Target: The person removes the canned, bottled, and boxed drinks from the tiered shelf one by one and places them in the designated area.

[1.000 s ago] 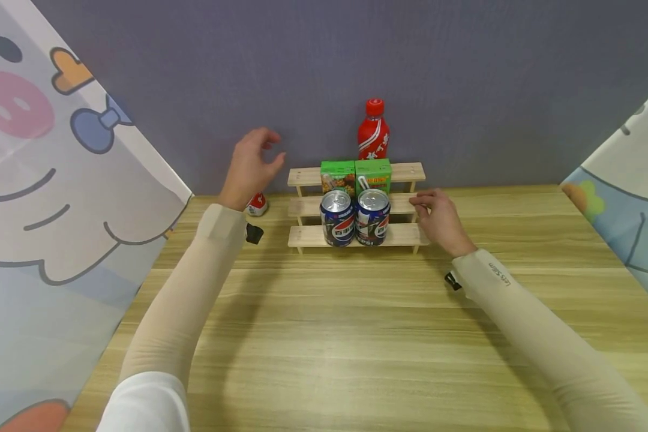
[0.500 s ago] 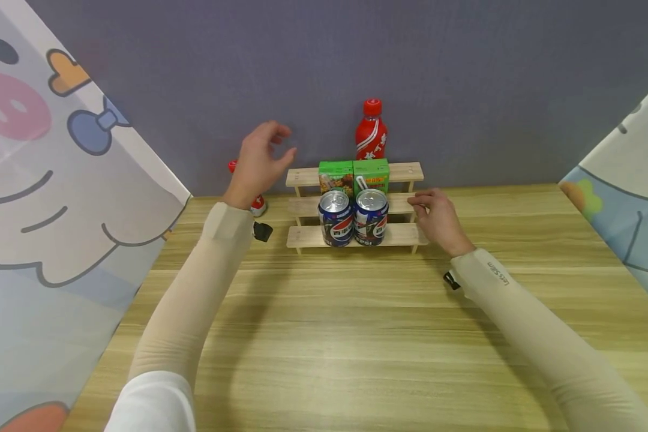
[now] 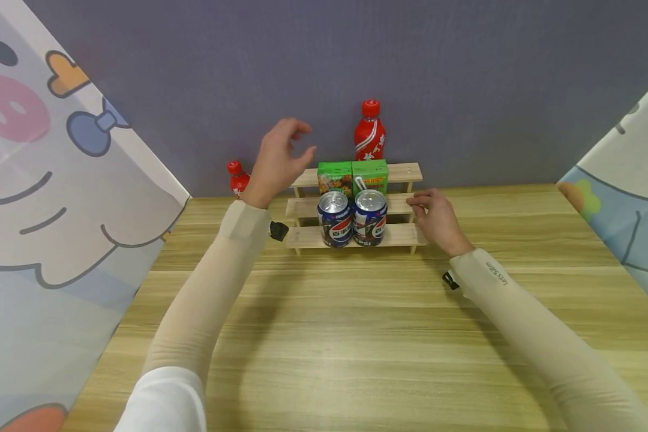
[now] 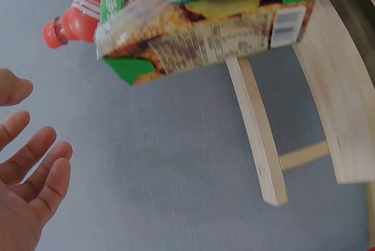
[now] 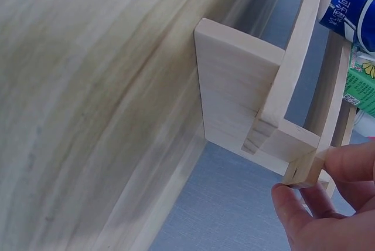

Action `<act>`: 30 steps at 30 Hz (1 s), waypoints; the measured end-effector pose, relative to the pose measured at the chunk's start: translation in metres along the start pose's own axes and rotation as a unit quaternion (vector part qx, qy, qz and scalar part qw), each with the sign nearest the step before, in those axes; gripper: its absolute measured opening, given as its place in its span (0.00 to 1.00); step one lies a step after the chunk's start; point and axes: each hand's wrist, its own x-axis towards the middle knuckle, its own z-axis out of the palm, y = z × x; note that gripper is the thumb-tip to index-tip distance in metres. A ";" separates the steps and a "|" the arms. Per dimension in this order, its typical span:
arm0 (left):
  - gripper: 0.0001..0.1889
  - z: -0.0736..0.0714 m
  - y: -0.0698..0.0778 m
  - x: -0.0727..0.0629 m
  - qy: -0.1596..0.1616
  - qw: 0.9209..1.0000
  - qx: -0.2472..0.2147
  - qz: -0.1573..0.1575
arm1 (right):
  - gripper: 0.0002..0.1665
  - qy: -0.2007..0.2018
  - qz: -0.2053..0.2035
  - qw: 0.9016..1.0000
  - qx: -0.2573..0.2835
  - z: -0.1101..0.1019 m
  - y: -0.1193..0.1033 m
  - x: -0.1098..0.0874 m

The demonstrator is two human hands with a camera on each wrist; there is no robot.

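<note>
A three-step wooden display rack [image 3: 402, 235] stands against the grey wall. Two blue Pepsi cans [image 3: 335, 219] sit side by side on its lowest step. Behind them, two green snack boxes [image 3: 371, 173] stand on the middle step, and a red drink bottle [image 3: 370, 135] rises at the top. My left hand [image 3: 281, 161] hovers over the rack's upper left end, fingers loosely bent and holding nothing; the left wrist view shows it apart from the box. With thumb and fingers my right hand [image 3: 437, 219] grips the right end of the middle slat [image 5: 309, 166].
Another red bottle [image 3: 238, 180] stands on the table left of the rack, partly hidden by the left hand. The wood-grain table [image 3: 345, 336] stretches in front. A cartoon-printed panel [image 3: 86, 222] borders the left, and another printed panel [image 3: 626, 216] the right.
My left hand has moved right, from beside the left bottle to over the rack's upper left end, uncovering that bottle's top. The right hand keeps its grip on the rack.
</note>
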 end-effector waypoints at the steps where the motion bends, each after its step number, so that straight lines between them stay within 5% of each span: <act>1: 0.16 0.001 0.001 0.001 -0.002 1.000 -0.001 -0.001 | 0.13 0.000 0.000 1.000 0.000 0.000 0.000 0.000; 30: 0.24 0.036 0.032 0.029 -0.079 0.997 0.002 -0.015 | 0.13 0.002 0.011 1.000 0.007 0.000 0.000 0.000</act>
